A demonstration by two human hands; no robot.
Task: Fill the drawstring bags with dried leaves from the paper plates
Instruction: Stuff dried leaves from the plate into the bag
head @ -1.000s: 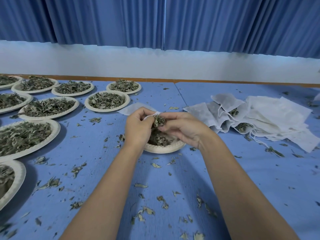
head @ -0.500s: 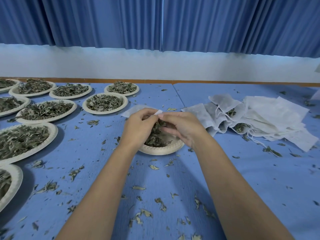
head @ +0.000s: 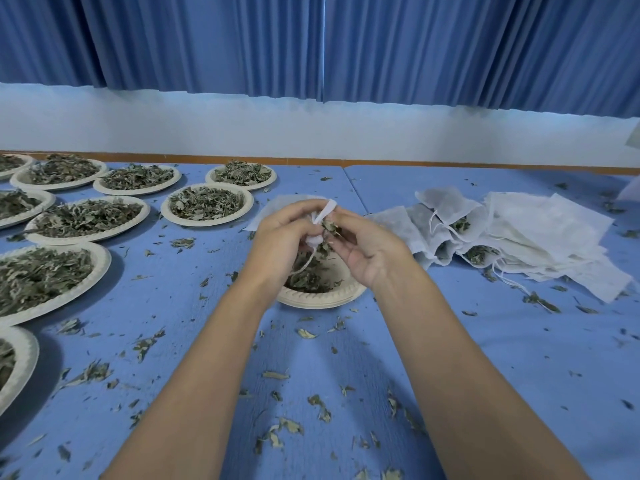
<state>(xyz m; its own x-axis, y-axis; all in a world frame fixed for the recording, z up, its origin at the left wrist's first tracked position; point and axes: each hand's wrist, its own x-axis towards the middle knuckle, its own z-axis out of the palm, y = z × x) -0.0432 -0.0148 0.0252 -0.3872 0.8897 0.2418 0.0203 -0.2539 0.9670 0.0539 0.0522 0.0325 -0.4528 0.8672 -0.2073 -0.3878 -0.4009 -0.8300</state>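
On my head feed the blue-covered surface runs back to an orange edge strip, with a white wall and pleated blue curtains behind it. A seam between two tops leads away from the middle. The left side is crowded up to the frame border with round white paper plates heaped with dried green leaves. At the right lies a loose pile of white drawstring bags, some showing leaves at their mouths. The widest open room is near me, ahead and to the right, strewn with scattered leaf scraps.

Both hands meet mid-surface, raised over a nearer white paper plate that holds a smaller heap of leaves. My left hand has its fingers curled round a small white fabric drawstring bag, gripping it. My right hand pinches a clump of dried leaves at the bag's mouth with thumb and forefinger. The bag is bunched, so I cannot tell its long axis. A white flap of it points up and to the right, and its cord hangs down toward the plate
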